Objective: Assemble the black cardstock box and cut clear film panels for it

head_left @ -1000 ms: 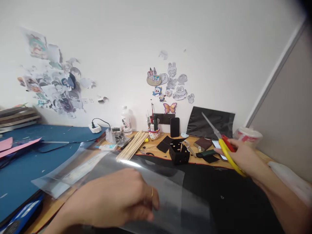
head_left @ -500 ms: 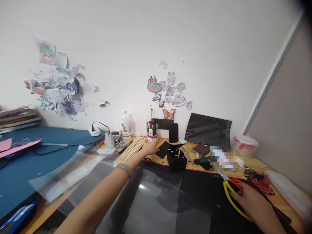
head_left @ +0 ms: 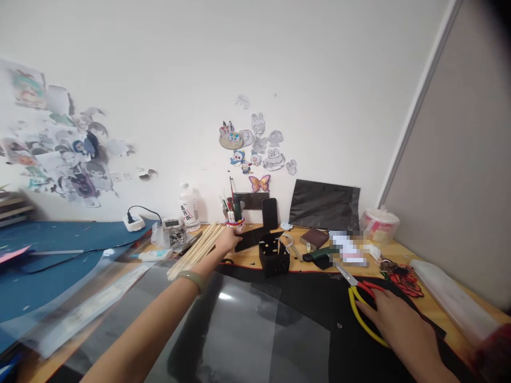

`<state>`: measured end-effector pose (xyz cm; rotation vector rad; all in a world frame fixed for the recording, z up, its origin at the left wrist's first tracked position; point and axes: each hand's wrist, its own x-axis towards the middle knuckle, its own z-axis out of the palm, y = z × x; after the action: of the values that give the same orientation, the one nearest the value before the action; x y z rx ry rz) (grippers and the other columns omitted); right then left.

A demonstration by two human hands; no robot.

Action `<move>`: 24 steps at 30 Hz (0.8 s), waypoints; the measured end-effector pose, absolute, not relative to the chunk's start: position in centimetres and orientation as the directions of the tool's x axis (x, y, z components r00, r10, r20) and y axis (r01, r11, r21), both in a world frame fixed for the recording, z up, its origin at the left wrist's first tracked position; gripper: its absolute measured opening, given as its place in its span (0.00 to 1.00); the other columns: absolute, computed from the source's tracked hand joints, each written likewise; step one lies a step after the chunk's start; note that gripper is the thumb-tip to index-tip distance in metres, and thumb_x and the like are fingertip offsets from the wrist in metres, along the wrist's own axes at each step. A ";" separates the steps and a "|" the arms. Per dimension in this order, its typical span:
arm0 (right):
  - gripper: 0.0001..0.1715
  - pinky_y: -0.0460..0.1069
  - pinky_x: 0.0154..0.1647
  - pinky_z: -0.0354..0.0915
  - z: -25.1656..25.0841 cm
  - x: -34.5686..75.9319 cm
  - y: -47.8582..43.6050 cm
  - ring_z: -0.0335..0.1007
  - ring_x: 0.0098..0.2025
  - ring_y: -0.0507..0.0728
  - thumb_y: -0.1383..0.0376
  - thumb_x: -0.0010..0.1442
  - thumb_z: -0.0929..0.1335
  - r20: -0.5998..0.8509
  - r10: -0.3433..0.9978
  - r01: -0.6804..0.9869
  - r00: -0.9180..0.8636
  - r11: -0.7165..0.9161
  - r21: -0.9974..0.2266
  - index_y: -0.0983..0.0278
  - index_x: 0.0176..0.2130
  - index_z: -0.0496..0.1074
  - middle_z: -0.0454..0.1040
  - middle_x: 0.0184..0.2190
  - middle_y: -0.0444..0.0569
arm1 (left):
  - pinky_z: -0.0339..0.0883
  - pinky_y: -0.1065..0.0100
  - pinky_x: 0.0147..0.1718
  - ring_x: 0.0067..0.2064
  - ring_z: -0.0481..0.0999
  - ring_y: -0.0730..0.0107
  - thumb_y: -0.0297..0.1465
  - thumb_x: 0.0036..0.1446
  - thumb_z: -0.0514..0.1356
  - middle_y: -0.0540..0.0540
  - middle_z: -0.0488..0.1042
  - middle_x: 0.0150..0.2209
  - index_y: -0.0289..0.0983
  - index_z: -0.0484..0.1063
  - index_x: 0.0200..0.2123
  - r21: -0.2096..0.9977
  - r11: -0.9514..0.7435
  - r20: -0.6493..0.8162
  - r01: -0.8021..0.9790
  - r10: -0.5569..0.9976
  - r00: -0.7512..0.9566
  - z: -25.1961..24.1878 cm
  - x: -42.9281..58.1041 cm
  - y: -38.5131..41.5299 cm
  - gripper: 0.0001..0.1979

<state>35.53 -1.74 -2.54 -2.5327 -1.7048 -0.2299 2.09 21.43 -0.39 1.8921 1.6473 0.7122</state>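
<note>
Clock directions are taken from the black box point(head_left: 274, 258), which stands pierced and open-topped on the wooden surface point(head_left: 405, 256). Judged from the posture, the step in hand is taking hold of the black card point(head_left: 250, 239), at 10 o'clock and just beside the box. The left hand point(head_left: 228, 242) appears to pinch the card's left end; its fingertips are partly hidden. The right hand point(head_left: 403, 322) is wrapped round the handles of the scissors point(head_left: 353, 285), at 4 o'clock; the blades appear closed. Moving the card calls, in my judgement, for a rising path clear of the box. Materials noted: card matt, flat and straight-edged; scissors with metal blades and looped red and yellow handles; clear sheet point(head_left: 239, 330) at 7 o'clock, glossy and glare-marked, over the dark mat point(head_left: 305, 300); sticks point(head_left: 196, 250) at 9 o'clock, pale, slender, loosely bundled.
</note>
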 end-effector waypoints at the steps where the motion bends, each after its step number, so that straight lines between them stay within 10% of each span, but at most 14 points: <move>1: 0.19 0.55 0.38 0.63 -2.6 35.6 -1.8 0.70 0.42 0.64 0.54 0.58 0.59 0.175 0.916 0.927 0.361 -0.373 0.036 0.65 0.36 0.68 0.72 0.37 0.56 | 0.67 0.57 0.41 0.44 0.70 0.63 0.34 0.57 0.55 0.43 0.68 0.46 0.33 0.65 0.46 0.731 -0.115 0.060 0.673 0.993 0.105 0.2 1.5 21.2 0.15; 13: 0.20 0.59 0.29 0.62 -1.2 37.0 -1.5 0.72 0.31 0.69 0.49 0.54 0.60 0.079 0.899 0.902 0.431 -0.431 -0.010 0.60 0.22 0.66 0.74 0.27 0.56 | 0.68 0.70 0.31 0.28 0.72 0.74 0.39 0.47 0.62 0.48 0.73 0.29 0.32 0.70 0.37 0.977 -0.191 0.192 -0.097 0.981 -0.003 5.3 -1.9 9.5 0.17; 16: 0.24 0.64 0.36 0.62 1.1 33.8 -0.9 0.71 0.37 0.74 0.45 0.50 0.61 0.141 0.905 0.893 0.402 -0.353 -0.280 0.61 0.33 0.70 0.76 0.32 0.60 | 0.67 0.72 0.30 0.27 0.71 0.74 0.38 0.42 0.65 0.48 0.74 0.28 0.32 0.72 0.35 0.967 -0.158 0.161 -0.199 0.987 0.002 5.4 -1.6 6.5 0.18; 19: 0.33 0.56 0.42 0.65 3.2 27.5 -0.2 0.68 0.48 0.65 0.46 0.47 0.65 0.156 0.968 0.422 0.197 0.060 -0.905 0.61 0.49 0.63 0.73 0.46 0.58 | 0.65 0.75 0.28 0.26 0.70 0.78 0.37 0.42 0.65 0.49 0.75 0.28 0.33 0.73 0.34 0.961 -0.128 0.132 -0.245 0.991 0.000 5.0 -0.9 4.3 0.16; 24: 0.24 0.51 0.45 0.64 4.6 17.6 0.5 0.68 0.48 0.58 0.58 0.51 0.69 0.113 0.991 -0.279 -0.074 0.088 -0.956 0.62 0.47 0.66 0.72 0.48 0.53 | 0.63 0.76 0.28 0.27 0.69 0.78 0.37 0.48 0.61 0.47 0.75 0.32 0.34 0.73 0.36 0.968 -0.057 0.073 -0.245 0.996 0.058 3.1 0.9 2.1 0.14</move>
<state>17.63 0.49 4.61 -0.8855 -1.1100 1.3174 0.87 2.08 3.13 1.1031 0.9466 1.3136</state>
